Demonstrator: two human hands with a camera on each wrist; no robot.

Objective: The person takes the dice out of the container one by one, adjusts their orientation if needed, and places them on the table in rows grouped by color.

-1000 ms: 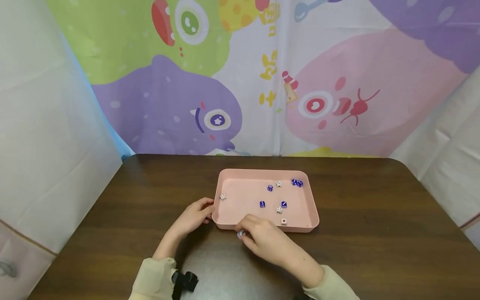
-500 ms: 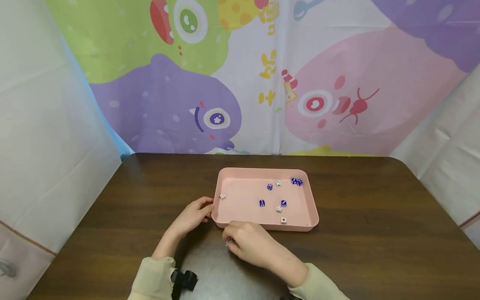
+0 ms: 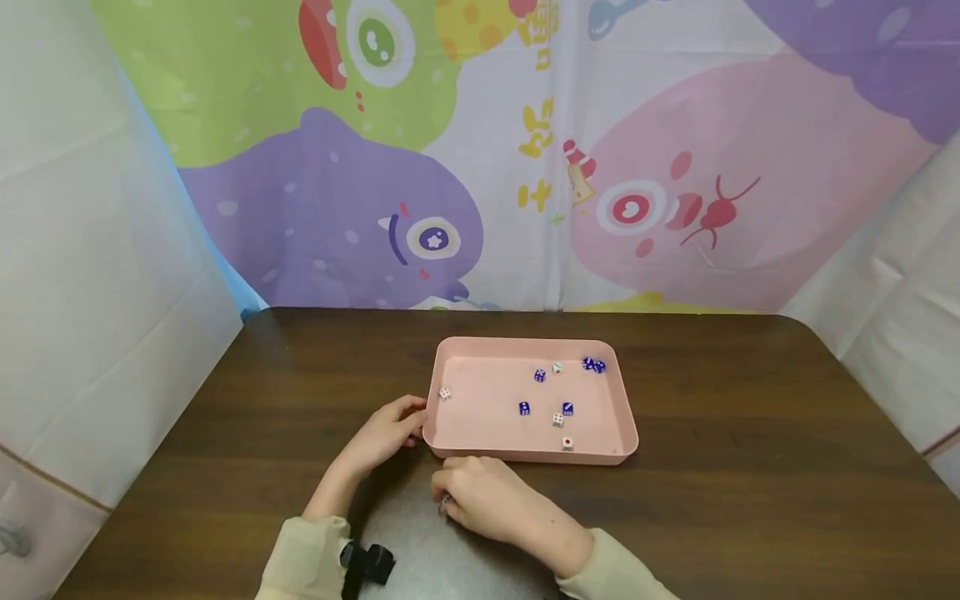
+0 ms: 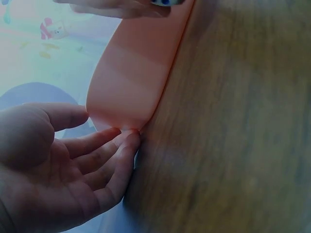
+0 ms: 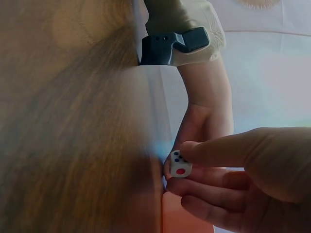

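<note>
My right hand (image 3: 491, 500) is just in front of the pink tray (image 3: 486, 425), near its front left corner. Between its thumb and fingers it pinches a white die (image 5: 180, 165), which shows a red pip and blue pips in the right wrist view. My left hand (image 3: 385, 433) rests against the outside of the tray's left end. Seen from the left wrist, thumb and fingertips touch the tray's outer wall (image 4: 129, 73). Scattered inside the tray lie several blue dice (image 3: 524, 408) and several white dice (image 3: 558, 421); one white die (image 3: 445, 394) sits apart by the left wall.
The tray stands on a dark wooden table (image 3: 735, 450). A cartoon-printed curtain (image 3: 517, 250) hangs behind the table's far edge, with white cloth (image 3: 112, 250) at the sides. A black wrist mount (image 3: 367, 565) is strapped over the left sleeve.
My right hand has moved left and toward me, from over the tray's front rim to just before it, still pinching the die. The left hand and the dice in the tray have stayed put.
</note>
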